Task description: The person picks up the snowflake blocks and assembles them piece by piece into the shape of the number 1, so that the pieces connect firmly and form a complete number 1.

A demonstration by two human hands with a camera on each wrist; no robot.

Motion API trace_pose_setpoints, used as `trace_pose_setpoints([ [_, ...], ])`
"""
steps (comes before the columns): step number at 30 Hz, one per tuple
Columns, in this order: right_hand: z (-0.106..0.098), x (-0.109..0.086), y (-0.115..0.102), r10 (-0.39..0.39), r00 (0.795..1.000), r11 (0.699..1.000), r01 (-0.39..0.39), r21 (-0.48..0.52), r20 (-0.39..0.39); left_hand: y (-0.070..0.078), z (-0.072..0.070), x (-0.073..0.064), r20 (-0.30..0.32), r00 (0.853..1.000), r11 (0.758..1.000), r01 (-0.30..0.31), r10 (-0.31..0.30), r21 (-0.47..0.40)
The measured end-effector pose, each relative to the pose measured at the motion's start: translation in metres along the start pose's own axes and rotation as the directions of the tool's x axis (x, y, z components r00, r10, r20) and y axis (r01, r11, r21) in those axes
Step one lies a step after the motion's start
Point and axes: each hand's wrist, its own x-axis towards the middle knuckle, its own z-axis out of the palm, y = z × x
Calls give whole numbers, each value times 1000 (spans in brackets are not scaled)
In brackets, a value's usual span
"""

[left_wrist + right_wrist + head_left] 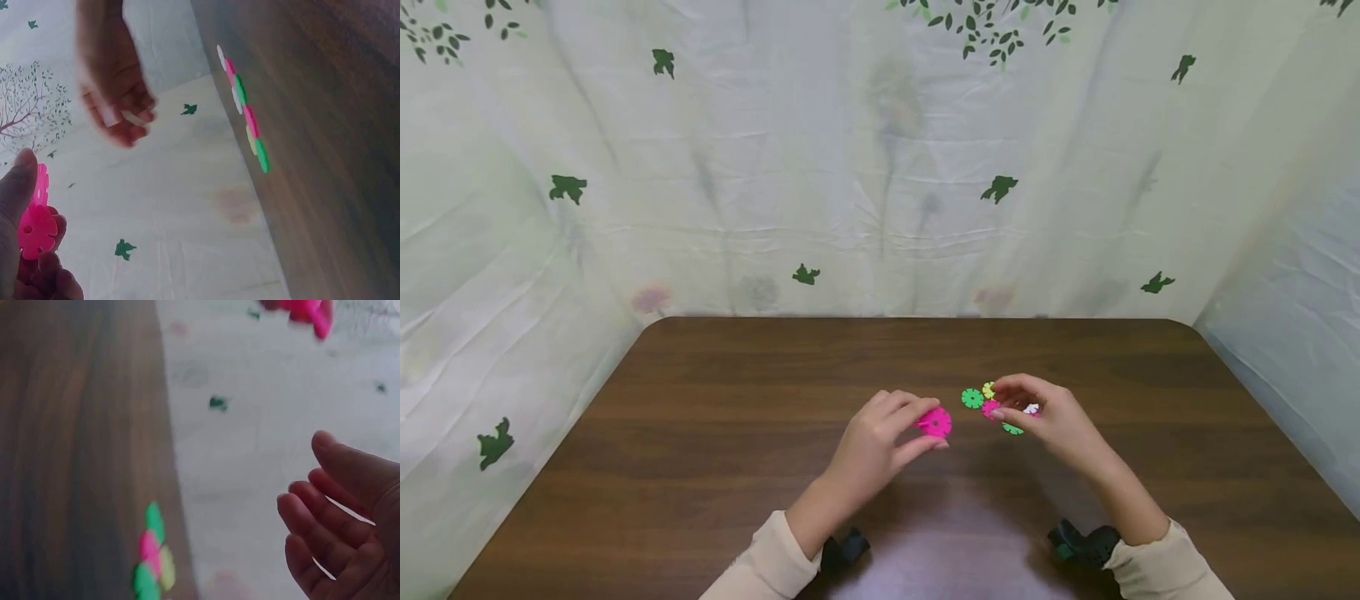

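Head view: a person's left hand point(872, 433), at the lower centre of the frame, grips a bright pink notched disc point(936, 422) between thumb and fingers, clear of the other discs. The right hand point(1052, 417), right of centre, has relaxed, bent fingers, with thumb and forefinger parted over a cluster of small discs. At the left end of that cluster lies a green disc point(972, 398); just beside it are a yellow disc point(988, 390) and a pink disc point(991, 409), both partly covered by the right hand's fingertips. A second green disc point(1012, 428) shows below that hand, and a white disc point(1032, 409) shows between its fingers. The cluster rests on a brown wooden table point(737, 375), which spans the lower half of the frame. Cream sleeves point(782, 554) enter at the lower edge. Behind the table hangs a pale cloth point(820, 167) printed with green birds and leaves.

Left wrist view: at the lower left, the gripped pink piece appears as 2 shapes, 1 nearly edge-on above 1 facing the camera; whether they are joined cannot be told. At the upper right, 7 discs form a slanting row, seen edge-on.

Right wrist view: the right hand, at the lower right, holds its thumb well apart from its curved fingers.
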Motion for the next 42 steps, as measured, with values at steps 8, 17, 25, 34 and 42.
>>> trace_pose_setpoints([
  [8, -7, -3, 54, 125, 989, 975, -107, -193, 83, -1, -7, 2, 10, 999, 998, 52, -52, -23],
  [17, 0, -3, 69, 116, 989, 948, -81, -307, 97, -1, -8, 2, 8, 1000, 999, 30, -30, 38],
  [25, -7, -2, 43, 125, 984, 992, -122, -36, 126, 2, -7, 2, 23, 999, 999, 46, -46, 21],
  [34, -9, -9, -19, -39, 997, 992, 30, 121, 73, 12, -4, -1, 91, 991, 991, 108, -101, -85],
  [42, 3, -17, -44, -258, 965, 959, 250, 133, 43, 18, 2, -2, 136, 986, 984, 118, -99, -133],
])
